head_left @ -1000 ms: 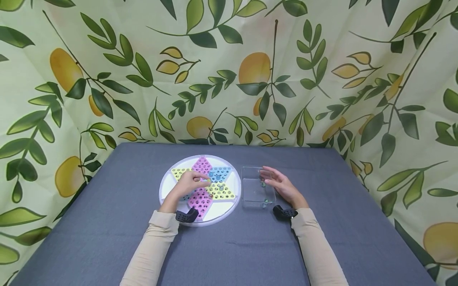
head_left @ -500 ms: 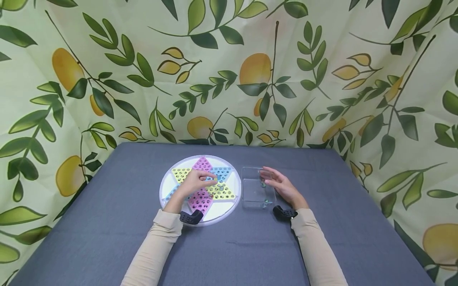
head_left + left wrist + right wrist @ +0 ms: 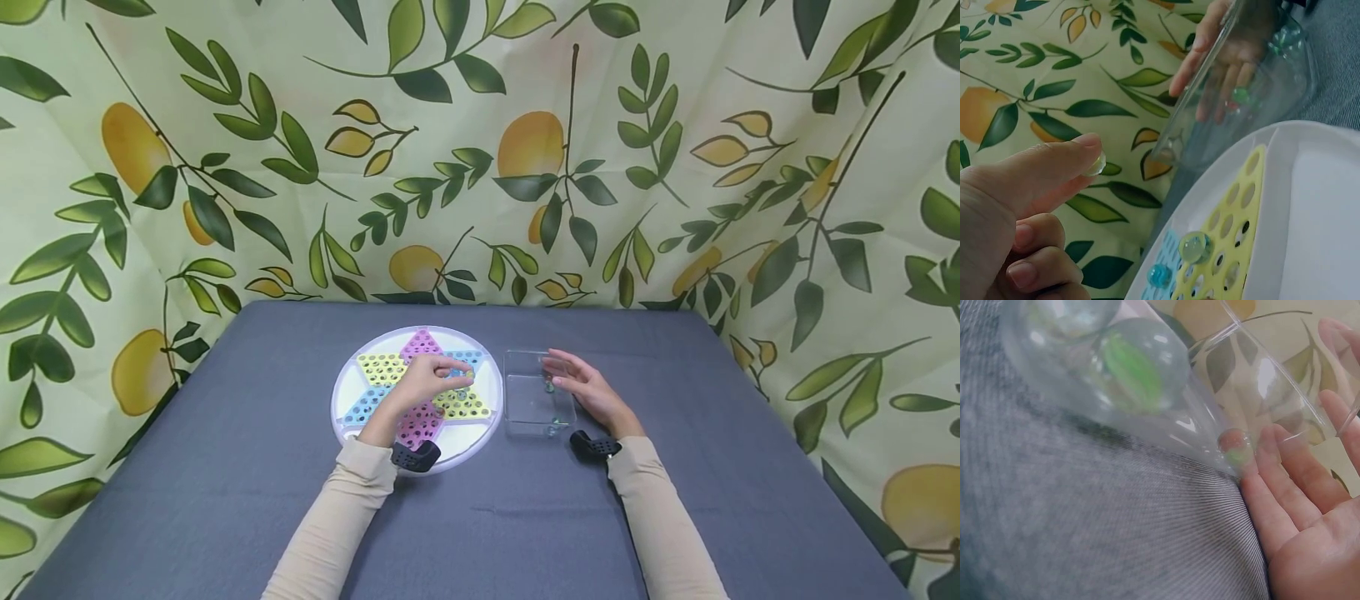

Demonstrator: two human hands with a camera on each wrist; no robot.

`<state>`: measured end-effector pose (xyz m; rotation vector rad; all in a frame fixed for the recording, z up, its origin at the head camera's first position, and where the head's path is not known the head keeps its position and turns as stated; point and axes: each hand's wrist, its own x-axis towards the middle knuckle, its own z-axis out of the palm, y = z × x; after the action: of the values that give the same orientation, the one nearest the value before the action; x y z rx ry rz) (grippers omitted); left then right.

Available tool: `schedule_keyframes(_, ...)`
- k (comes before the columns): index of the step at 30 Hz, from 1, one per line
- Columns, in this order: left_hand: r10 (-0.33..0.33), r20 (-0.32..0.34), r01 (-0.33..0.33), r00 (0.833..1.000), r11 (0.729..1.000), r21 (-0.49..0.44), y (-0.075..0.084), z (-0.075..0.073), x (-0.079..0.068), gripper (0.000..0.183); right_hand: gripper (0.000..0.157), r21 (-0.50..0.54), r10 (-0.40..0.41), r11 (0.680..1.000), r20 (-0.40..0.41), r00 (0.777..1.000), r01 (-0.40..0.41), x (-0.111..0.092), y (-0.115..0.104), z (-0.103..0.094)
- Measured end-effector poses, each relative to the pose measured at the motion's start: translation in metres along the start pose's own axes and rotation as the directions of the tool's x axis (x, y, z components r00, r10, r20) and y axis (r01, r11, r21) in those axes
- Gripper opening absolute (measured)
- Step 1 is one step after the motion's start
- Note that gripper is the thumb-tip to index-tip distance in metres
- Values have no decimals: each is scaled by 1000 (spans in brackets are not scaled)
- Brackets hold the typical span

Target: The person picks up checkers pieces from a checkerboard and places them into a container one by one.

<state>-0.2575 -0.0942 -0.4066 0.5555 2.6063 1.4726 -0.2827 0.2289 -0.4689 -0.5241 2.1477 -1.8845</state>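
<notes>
Clear, faintly yellowish glass, by the look of it, is making up the small marble (image 3: 1099, 165) that the left hand (image 3: 426, 383) is pinching between thumb and forefinger, its other fingers curling in toward the palm. That marble is hanging above the right part of the round game board (image 3: 1325, 200), on the side nearest the clear box (image 3: 534, 404). It is probably going to handle as light for the hand, yet hard, smooth and slippery, so fingertips are best meeting across its widest part, squeezing gently, since an off-centre pinch could be sending it rolling. Chipping is seeming unlikely at this height. The board is showing a stiff, glossy white plastic rim around a star of pink, yellow and blue points, each pierced with round holes; a pale marble (image 3: 1195, 247) and a blue marble (image 3: 1159, 275) are sitting on it. Beside it, the box is looking rigid and thin-walled, rounded at its corners, with a green-streaked marble (image 3: 1135, 365) among those lying inside. The right hand (image 3: 592, 392) is lying along the box's right side, fingers extended rather than clenched; firm contact is staying hard to judge. Ribbed grey-blue cloth is covering the surface (image 3: 225, 467).
</notes>
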Motion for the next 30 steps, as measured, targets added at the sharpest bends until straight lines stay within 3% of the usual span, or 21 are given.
schedule_keyframes(6, -43, 15, 44, 999, 998, -49, 7, 6, 2, 30, 62, 6, -4, 1000, 10, 1000, 4, -1, 2, 0)
schedule_keyframes(14, 14, 18, -13, 1000, 1000, -17, 12, 14, 6, 29, 63, -17, -1, 1000, 3, 1000, 1, -1, 2, 0)
schedule_keyframes(30, 43, 49, -43, 998, 999, -9, 18, 25, 9, 27, 62, 2, -23, 1000, 8, 1000, 23, 1, 3, -1)
